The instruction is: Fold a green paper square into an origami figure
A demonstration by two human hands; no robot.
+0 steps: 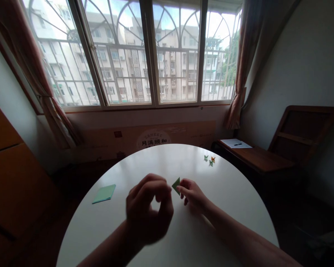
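A small piece of green origami paper, folded into a triangle, is held above the white table between my two hands. My right hand pinches its right side between thumb and fingers. Thumb and index finger of my left hand form a ring, their tips closed at the paper's left corner; how much of the corner they cover is hidden. To the left on the table lies a stack of light green paper squares. Three tiny folded paper figures stand at the far right: two green ones and an orange one.
The round white table curves away towards a window wall. Beyond its right edge is a wooden chair bearing a white sheet and a pen. A printed cardboard panel leans below the window. Wooden furniture stands at left.
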